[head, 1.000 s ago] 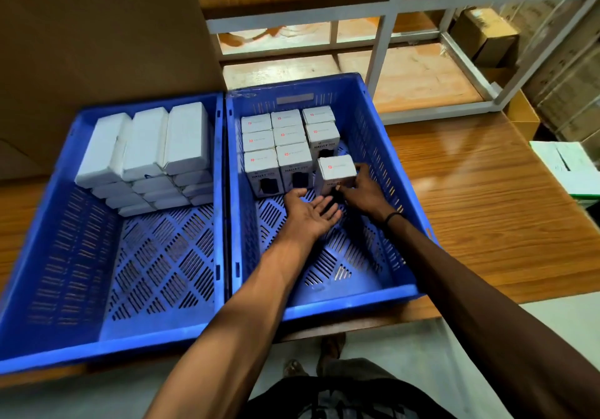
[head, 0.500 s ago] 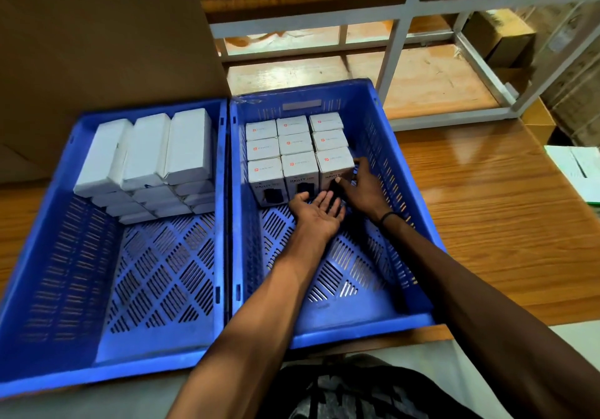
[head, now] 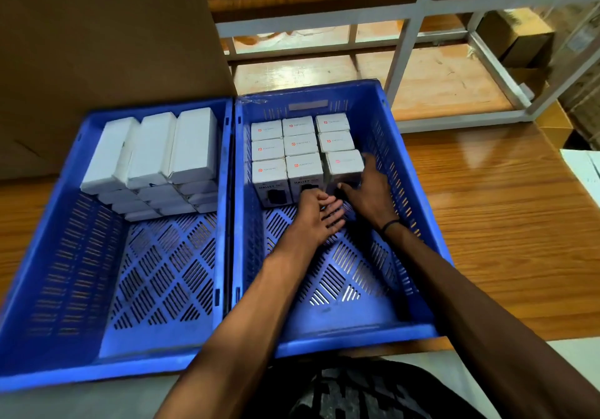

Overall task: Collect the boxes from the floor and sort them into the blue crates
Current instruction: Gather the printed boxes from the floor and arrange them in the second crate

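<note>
clearly "halley" on front boxes (head: 270,180) in right crate (head: 357,337)

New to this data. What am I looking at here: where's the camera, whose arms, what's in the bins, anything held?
There is no robot: a person works bare-handed, and the single wide-angle camera sits on their head, looking forward and down, so both arms enter from the bottom edge.

Two blue crates stand side by side on a wooden table. The left crate holds stacked plain white boxes at its far end. The right crate holds small white boxes with red logos, standing in three rows of three.

The right hand has its grip on the near-right box, thumb at the front, fingers up its right side. The left hand lies open, palm up, against the front of the row and holds nothing. A large cardboard carton and a white metal rack stand behind.
</note>
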The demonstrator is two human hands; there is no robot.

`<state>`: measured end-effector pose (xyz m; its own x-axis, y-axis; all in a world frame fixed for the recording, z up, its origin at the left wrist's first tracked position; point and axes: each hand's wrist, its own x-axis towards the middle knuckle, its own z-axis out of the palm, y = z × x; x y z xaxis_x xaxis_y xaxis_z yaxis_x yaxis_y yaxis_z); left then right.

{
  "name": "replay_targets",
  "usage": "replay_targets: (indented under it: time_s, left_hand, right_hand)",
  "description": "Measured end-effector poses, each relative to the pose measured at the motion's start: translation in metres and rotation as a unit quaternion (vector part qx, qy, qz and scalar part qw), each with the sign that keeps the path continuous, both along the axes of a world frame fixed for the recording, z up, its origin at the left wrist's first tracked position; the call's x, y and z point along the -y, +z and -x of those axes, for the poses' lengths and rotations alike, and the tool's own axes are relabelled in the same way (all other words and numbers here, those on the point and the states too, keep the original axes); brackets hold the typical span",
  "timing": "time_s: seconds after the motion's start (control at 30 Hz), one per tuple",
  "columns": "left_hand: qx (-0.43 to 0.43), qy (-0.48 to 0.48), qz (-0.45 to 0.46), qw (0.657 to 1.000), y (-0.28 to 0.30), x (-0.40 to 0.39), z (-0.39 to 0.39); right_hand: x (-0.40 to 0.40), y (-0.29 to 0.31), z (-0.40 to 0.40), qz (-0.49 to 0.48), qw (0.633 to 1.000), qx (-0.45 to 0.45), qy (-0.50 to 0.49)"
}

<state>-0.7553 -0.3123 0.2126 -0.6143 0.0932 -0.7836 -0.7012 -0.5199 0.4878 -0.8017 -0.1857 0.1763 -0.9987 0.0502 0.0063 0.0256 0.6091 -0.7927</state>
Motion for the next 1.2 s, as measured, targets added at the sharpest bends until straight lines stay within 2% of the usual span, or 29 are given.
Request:
replay_targets:
  time_s: [0.07,0.13,0.2,0.27,0.3,0.37,0.47,0.6,0.73,1.2]
  left_hand:
    - [-0.071,-0.073,0.112,0.988,0.009,0.006,-0.007]
    - [-0.193,-0.089,0.27,0.939,0.01,0.014,-0.015]
    - [-0.285,-0.08,0.446,0.845,0.01,0.023,-0.024]
    - [-0.317,-0.084,0.57,0.753,0.008,0.032,-0.025]
    - [-0.317,-0.087,0.605,0.725,0.008,0.036,-0.024]
    - [-0.313,-0.084,0.639,0.697,0.009,0.04,-0.021]
    - [-0.309,-0.123,0.675,0.659,0.01,0.043,-0.02]
    - [-0.285,-0.217,0.668,0.652,0.007,0.044,-0.021]
    - [-0.272,-0.265,0.67,0.638,0.0,0.044,-0.02]
    - [-0.244,-0.301,0.694,0.607,-0.017,0.04,-0.014]
  right_hand:
    - [0.0,0.001,0.001,-0.024,0.999,-0.02,0.008]
    - [0.002,0.003,0.003,-0.028,0.999,-0.021,0.017]
    - [0.005,0.007,0.005,0.009,1.0,-0.002,0.016]
    - [0.008,0.012,0.009,0.079,0.996,0.04,-0.009]
    - [0.01,0.015,0.011,0.119,0.99,0.066,-0.024]
    - [0.011,0.016,0.017,0.169,0.979,0.104,-0.043]
    - [0.015,0.012,0.023,0.163,0.982,0.088,-0.025]
    - [0.017,0.009,0.026,0.148,0.987,0.06,-0.016]
    - [0.013,0.005,0.028,0.127,0.99,0.053,-0.015]
    - [0.016,0.005,0.019,0.151,0.987,0.018,-0.044]
